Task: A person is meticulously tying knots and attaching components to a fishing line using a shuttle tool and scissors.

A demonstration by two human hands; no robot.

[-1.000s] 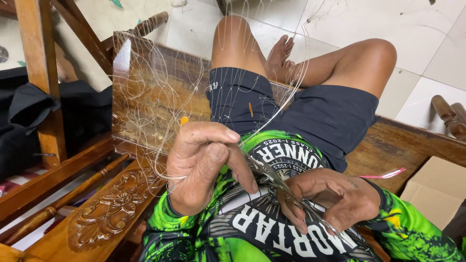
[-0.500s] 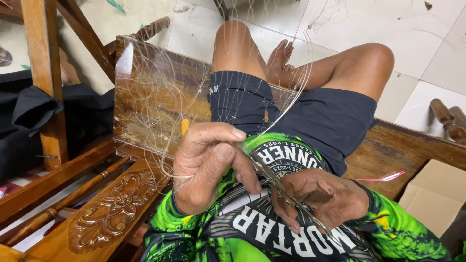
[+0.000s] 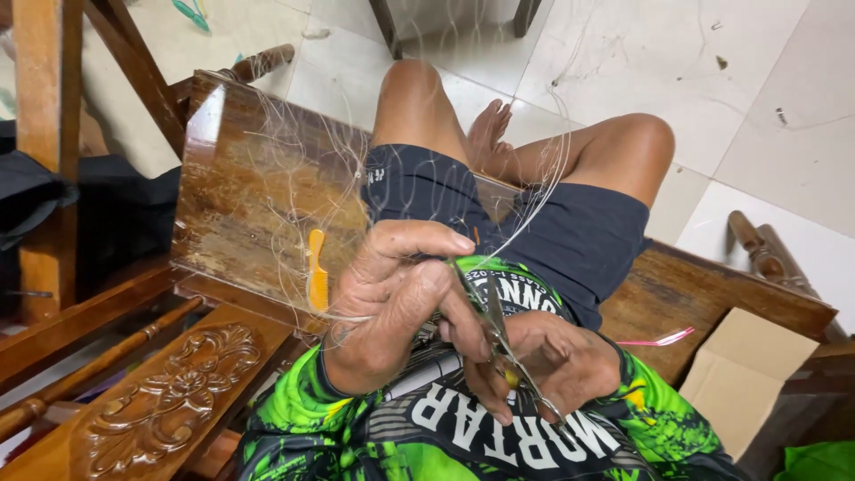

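Note:
My left hand (image 3: 392, 303) is closed around a bunch of thin clear net strands (image 3: 303, 187) that fan out over the wooden bench and up past my knees. Below and to the right of it, my right hand (image 3: 557, 361) grips a pair of metal scissors (image 3: 495, 319). The blades point up toward the fingertips of my left hand, where the strands are pinched. Both hands are close together over my green and black shirt. An orange plastic netting needle (image 3: 316, 270) lies on the bench just left of my left hand.
I sit on a dark wooden bench (image 3: 249, 205) with a carved armrest (image 3: 169, 401) at the lower left. A cardboard box (image 3: 744, 374) stands at the right, and a pink strand (image 3: 655, 339) lies on the seat. Pale floor tiles (image 3: 695, 71) lie beyond my legs.
My right hand has brought the scissors up and leftward to my left hand's fingertips. My left hand has kept its hold on the strands.

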